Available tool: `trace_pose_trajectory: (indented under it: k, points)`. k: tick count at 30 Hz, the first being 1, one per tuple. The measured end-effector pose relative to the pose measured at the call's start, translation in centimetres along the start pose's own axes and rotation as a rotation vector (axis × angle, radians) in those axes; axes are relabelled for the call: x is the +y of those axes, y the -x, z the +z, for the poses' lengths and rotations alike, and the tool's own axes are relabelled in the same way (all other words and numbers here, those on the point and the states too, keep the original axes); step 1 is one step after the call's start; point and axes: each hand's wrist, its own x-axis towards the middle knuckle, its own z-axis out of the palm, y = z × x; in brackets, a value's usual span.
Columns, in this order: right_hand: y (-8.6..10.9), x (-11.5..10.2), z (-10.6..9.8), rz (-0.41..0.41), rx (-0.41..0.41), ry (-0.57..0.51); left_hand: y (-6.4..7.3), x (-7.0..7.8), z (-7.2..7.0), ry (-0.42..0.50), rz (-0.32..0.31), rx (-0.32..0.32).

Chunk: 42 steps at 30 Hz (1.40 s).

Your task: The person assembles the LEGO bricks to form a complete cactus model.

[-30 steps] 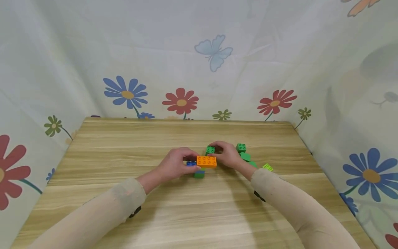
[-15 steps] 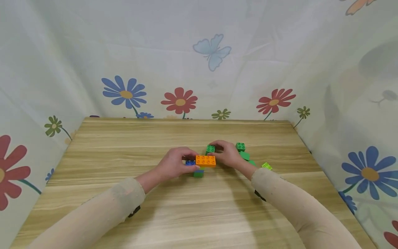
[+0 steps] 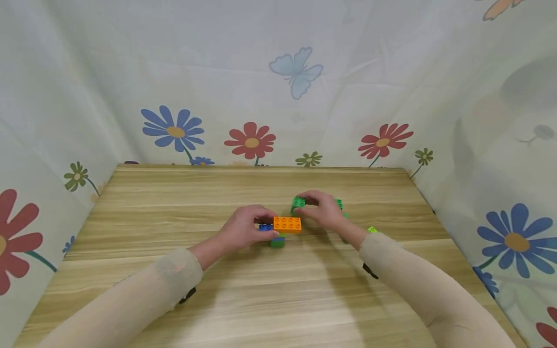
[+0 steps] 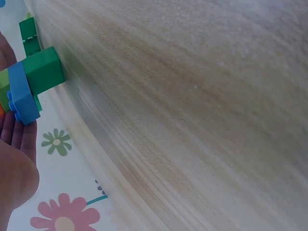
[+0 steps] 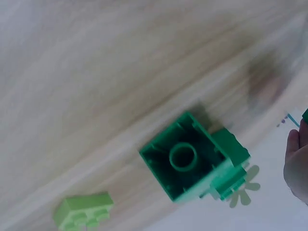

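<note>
My left hand [image 3: 248,227] grips a stack of toy building bricks at the middle of the table. On top is a long orange brick [image 3: 287,224], with a lime brick [image 4: 4,89], a blue brick [image 4: 21,91] and a bottom green brick [image 4: 45,70] below it. The blue brick juts out to the left, toward my palm. Behind and to the right of the stack, my right hand [image 3: 322,208] pinches a small green two-by-two brick [image 3: 298,203] between thumb and fingers, studs up. Only an edge of that brick shows in the right wrist view.
Beyond my right wrist lie loose green bricks, one of them tipped to show its hollow underside [image 5: 185,156], with another green brick [image 5: 228,144] against it. A lime brick [image 5: 84,209] lies nearer. A flowered curtain [image 3: 300,111] hangs behind the wooden table [image 3: 196,188].
My right hand has shifted slightly right and away with the green brick, now covering more of the loose bricks. The left hand and its stack have stayed in place.
</note>
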Motion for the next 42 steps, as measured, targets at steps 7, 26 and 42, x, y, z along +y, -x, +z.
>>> trace_pose_trajectory:
  k: [7, 26, 42]
  points:
    - [1.1, -1.7, -1.6, -0.031, -0.006, -0.024, -0.1, 0.0, 0.0, -0.005, 0.005, -0.004]
    - [4.2, -5.1, -3.3, -0.220, -0.078, 0.062, 0.0, 0.1, 0.1, -0.041, 0.007, 0.004]
    - [5.0, -5.2, -3.0, -0.263, -0.073, 0.129, 0.0, -0.1, 0.2, -0.048, 0.052, 0.006]
